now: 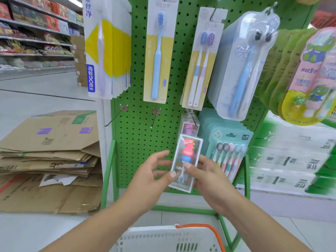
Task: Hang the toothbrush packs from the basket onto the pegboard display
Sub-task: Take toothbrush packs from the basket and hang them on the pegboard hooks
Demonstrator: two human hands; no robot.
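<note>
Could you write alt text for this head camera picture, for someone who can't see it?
Both hands, left hand and right hand, hold a red dinosaur toothbrush pack before a green pegboard hung with toothbrush packs. A white basket sits below.

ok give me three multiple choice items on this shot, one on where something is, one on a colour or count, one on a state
1. Where does the purple dinosaur pack hang?
A. directly above the held red dinosaur pack
B. left of the two bare hooks
C. inside the basket

2. What colour is the pegboard?
A. white
B. green
C. orange

3. How is the red dinosaur pack held?
A. by the left hand alone
B. it hangs free on a hook
C. by both hands, the left hand and the right hand

Answers:
1 A, the purple pack sits on its hook just over the top edge of the held pack.
2 B, the perforated panel is green throughout.
3 C, a thumb from each hand presses on the front of the pack, which is below the hook.
</note>
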